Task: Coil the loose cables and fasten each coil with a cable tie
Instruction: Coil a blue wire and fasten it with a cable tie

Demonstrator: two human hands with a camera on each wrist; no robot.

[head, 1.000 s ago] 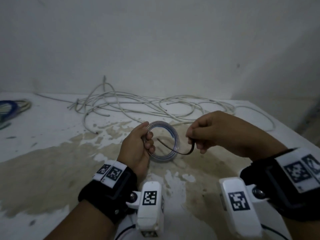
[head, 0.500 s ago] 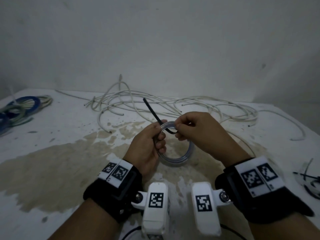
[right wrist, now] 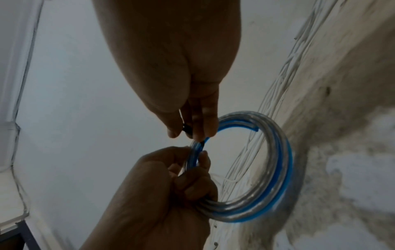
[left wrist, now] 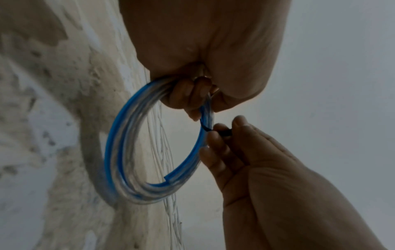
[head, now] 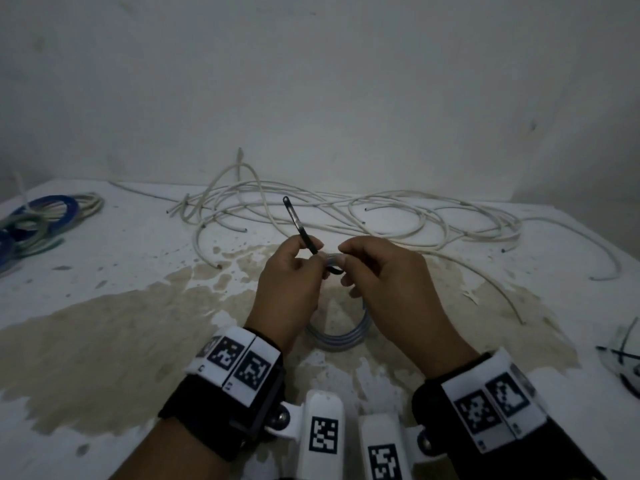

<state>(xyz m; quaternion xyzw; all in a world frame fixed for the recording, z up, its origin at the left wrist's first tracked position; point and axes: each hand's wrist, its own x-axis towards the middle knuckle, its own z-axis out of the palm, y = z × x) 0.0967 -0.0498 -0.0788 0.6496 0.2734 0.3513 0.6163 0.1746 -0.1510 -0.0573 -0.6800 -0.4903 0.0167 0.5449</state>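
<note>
- Far left edge of the table (head: pixel 104 306): finished coils (head: pixel 38 220), blue and pale, lie together.
- Back edge, centre to right: loose white cables (head: pixel 346 209) lie tangled, not yet coiled.
- Left hand (head: pixel 287 282): fingers curled round the blue-and-clear coil (head: pixel 341 336), held above the stained middle of the table; the same hand pins the cable tie (head: pixel 298 223), whose free tail sticks up and away.
- Right hand (head: pixel 384 271): thumb and fingers pinch the tie's other end (left wrist: pixel 224 132) just beside the coil.
- Right edge: spare black ties (head: pixel 620 351).
- Judgement: fastening step in hand; the tie is wrapped, not locked. Next, the tail must be threaded through the head and pulled snug without loosening the turns.
</note>
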